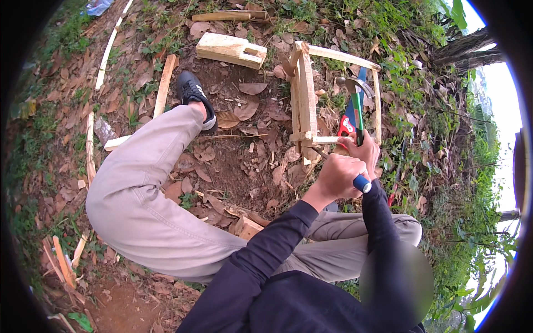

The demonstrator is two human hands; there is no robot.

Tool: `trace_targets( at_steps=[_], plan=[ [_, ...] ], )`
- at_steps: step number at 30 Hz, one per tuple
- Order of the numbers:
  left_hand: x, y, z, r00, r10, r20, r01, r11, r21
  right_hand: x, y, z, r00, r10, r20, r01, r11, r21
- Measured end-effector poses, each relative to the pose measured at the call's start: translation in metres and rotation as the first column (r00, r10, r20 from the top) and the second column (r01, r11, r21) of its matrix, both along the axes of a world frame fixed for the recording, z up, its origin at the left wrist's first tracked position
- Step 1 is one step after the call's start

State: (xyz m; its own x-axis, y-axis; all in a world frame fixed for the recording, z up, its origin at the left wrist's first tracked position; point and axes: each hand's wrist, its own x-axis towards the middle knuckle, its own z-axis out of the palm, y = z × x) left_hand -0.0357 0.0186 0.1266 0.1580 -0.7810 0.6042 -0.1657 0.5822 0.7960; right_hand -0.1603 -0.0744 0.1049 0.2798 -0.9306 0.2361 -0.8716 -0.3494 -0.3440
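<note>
My left hand [340,176] is wrapped round a chisel with a blue handle [361,182]. Its thin metal blade points up and left to the lower corner of a pale wooden frame [306,94]; whether the tip touches cannot be made out. Just beyond, my right hand [363,154] grips a claw hammer [356,102] by its green and black handle, head pointing away from me. The frame has thick posts on its left side and thin rails running right. Behind the hammer lies a saw [347,123] with a red handle and blue blade.
A slotted wooden block [232,50] lies on the leafy ground ahead. Wooden strips [165,86] lie to the left, beside my shoe [195,94]. A wood block [246,227] sits by my legs, split pieces [64,261] lower left. Tree trunks [466,49] stand far right.
</note>
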Motion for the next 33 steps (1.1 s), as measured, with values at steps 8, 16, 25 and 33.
trace_targets(
  at_steps=[8, 16, 25, 33],
  plan=[
    [-0.019, 0.012, -0.012, 0.998, 0.003, 0.069, 0.002, 0.998, -0.069, -0.008, 0.014, 0.000, 0.996, -0.046, 0.077, 0.042, 0.997, 0.057],
    [-0.006, -0.004, -0.004, 0.998, 0.039, 0.054, -0.036, 0.998, -0.041, -0.018, 0.012, -0.002, 0.989, 0.148, -0.031, -0.149, 0.989, -0.017],
    [-0.007, 0.001, -0.003, 0.999, 0.047, 0.017, -0.046, 0.998, -0.053, -0.012, 0.013, -0.012, 0.984, 0.028, -0.175, -0.033, 0.999, -0.024],
    [-0.007, 0.011, -0.008, 0.999, 0.000, 0.039, 0.003, 0.996, -0.088, -0.006, 0.017, -0.009, 0.986, 0.027, -0.163, -0.030, 0.999, -0.017]
  ],
)
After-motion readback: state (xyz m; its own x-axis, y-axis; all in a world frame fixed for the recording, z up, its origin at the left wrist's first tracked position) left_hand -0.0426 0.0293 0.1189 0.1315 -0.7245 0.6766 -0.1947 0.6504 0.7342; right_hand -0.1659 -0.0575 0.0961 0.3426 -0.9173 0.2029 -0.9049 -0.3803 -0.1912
